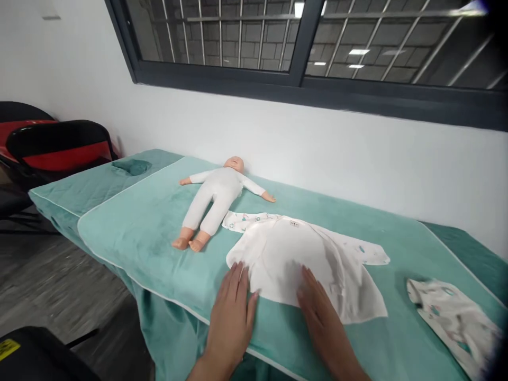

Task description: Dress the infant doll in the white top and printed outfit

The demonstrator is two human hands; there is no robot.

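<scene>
I see a white shirt (291, 248) spread on the green bed (130, 233) near a doll (220, 184); the left hand (231, 312) and right hand (320, 313) are at the shirt's near edge, fingers (234, 283) outstretched, gripping nothing.

Behind the left hand (232, 307) and the right hand (319, 304), both forearms (212, 369) are cut off by the bottom edge; the right fingers are slightly blurred. A little of the white garment (293, 254) is covered by fingertips. Beyond them, its tiny print (294, 224) cannot be read. Rightward, a patterned cloth (448, 309) is blurred and lost into darkness.
</scene>
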